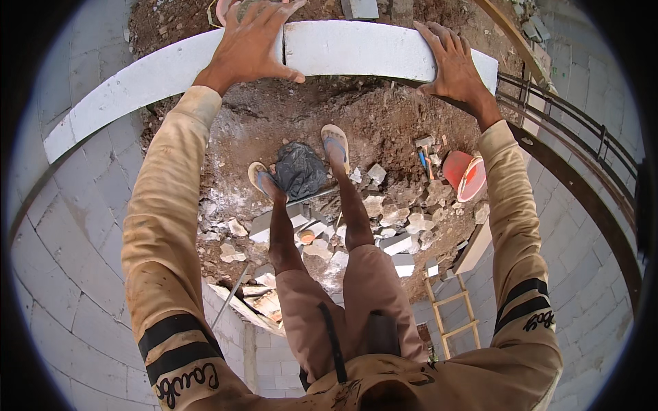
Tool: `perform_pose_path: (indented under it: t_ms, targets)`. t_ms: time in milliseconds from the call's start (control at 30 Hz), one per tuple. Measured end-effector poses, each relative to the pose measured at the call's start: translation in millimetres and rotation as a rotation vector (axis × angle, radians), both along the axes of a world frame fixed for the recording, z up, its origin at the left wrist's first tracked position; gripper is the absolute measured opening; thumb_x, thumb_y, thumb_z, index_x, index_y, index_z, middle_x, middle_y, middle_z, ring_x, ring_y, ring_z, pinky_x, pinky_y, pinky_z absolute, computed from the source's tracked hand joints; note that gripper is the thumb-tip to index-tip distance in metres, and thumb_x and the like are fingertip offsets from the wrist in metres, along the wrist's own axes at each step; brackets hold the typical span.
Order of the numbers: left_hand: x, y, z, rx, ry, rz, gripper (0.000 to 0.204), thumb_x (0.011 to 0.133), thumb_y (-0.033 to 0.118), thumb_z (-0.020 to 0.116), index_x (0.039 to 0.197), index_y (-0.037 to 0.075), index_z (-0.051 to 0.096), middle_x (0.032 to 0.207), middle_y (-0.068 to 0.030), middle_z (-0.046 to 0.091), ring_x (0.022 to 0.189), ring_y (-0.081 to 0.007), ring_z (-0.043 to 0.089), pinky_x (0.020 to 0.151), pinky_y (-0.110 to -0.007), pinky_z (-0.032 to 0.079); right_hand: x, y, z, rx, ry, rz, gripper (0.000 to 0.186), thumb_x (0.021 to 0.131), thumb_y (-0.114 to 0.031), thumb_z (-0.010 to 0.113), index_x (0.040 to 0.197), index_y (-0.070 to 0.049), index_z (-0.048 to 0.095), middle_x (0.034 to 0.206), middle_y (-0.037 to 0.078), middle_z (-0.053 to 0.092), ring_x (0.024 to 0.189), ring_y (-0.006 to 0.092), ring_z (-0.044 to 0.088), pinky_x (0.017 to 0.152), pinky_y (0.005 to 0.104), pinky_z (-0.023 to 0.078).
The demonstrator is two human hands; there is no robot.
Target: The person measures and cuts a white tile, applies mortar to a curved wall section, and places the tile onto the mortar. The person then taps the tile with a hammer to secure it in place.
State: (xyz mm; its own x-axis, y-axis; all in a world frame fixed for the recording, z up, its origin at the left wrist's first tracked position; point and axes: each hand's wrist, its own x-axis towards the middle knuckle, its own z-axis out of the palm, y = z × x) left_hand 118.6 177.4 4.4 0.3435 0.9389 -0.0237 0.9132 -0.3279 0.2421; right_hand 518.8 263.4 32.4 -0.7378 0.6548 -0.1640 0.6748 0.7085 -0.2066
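Two white lightweight concrete blocks lie end to end along a wall top, a narrow dark joint between them. My left hand spreads wide over the left block beside the joint; its thumb reaches across to the right block. Those fingers extend past the far edge and hold nothing I can see. Near the right block's other end, my right hand grips across its width, fingers at the far edge and thumb at the near edge. The undersides of both blocks are hidden.
Steel reinforcing bars run off to the right, near a wooden plank. Below are a black plastic bag, a red bucket, a tool with a blue and orange handle, broken block rubble and a wooden ladder.
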Motion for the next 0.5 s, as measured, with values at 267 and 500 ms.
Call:
perform_pose_path:
  t_ms: [267, 500]
  targets:
    - [4, -8, 3, 0.039, -0.071, -0.164, 0.109, 0.062, 0.047, 0.081, 0.153, 0.005, 0.039, 0.136, -0.0233, 0.052, 0.136, -0.0436, 0.045, 0.118, -0.062, 0.023, -14, -6, 10, -0.002, -0.129, -0.052, 0.11, 0.065, -0.022, 0.091, 0.158, -0.016, 0.032, 0.145, 0.02, 0.049, 0.139, 0.0424, 0.044, 0.12, 0.0528, 0.032]
    - [1, -9, 0, 0.082, -0.126, -0.158, 0.105, 0.062, 0.042, 0.08, 0.152, 0.006, 0.041, 0.134, -0.0242, 0.05, 0.133, -0.0438, 0.045, 0.116, -0.056, 0.029, -7, -1, -5, 0.04, -0.192, -0.099, 0.107, 0.065, -0.022, 0.092, 0.155, -0.013, 0.036, 0.144, 0.019, 0.05, 0.138, 0.0421, 0.045, 0.119, 0.0526, 0.033]
